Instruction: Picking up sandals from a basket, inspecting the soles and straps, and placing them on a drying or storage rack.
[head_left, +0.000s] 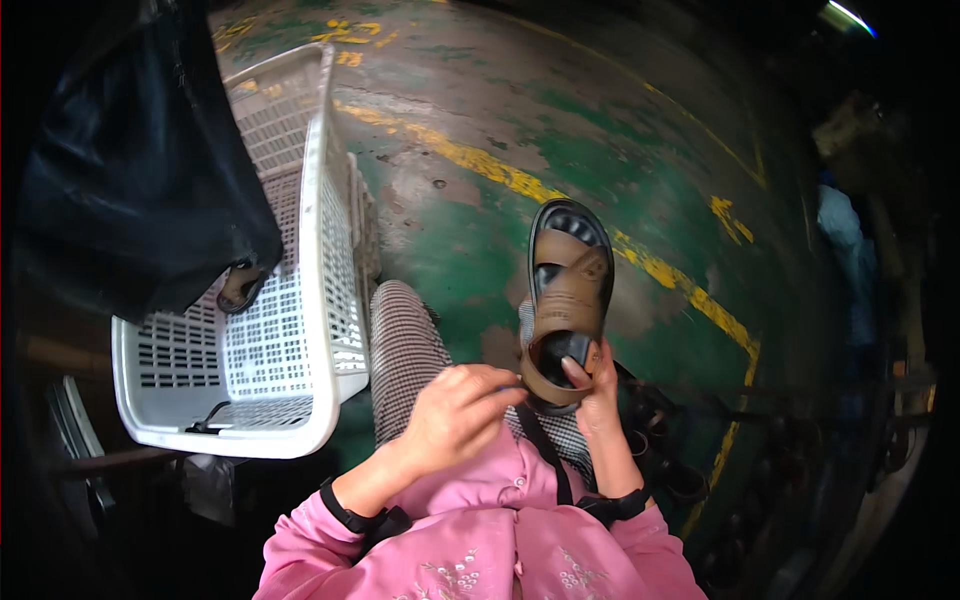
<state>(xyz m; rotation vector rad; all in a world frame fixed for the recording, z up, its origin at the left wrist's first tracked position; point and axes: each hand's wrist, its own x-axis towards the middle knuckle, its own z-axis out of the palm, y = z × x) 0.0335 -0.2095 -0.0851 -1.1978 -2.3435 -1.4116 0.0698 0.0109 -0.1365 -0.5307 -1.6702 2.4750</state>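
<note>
A brown sandal with a dark sole and crossed straps points away from me above my lap. My right hand grips it at the heel, its thumb inside the heel strap over the dark insole. My left hand is closed, fingertips pinched together at the left side of the heel strap. Something small and dark seems to be at those fingertips, too small to name. Both wrists wear black bands.
At my left stands a white plastic basket with another brown sandal inside. Black sheeting hangs over the basket. Yellow lines cross the worn green floor. Dark footwear sits at the right, partly in shadow.
</note>
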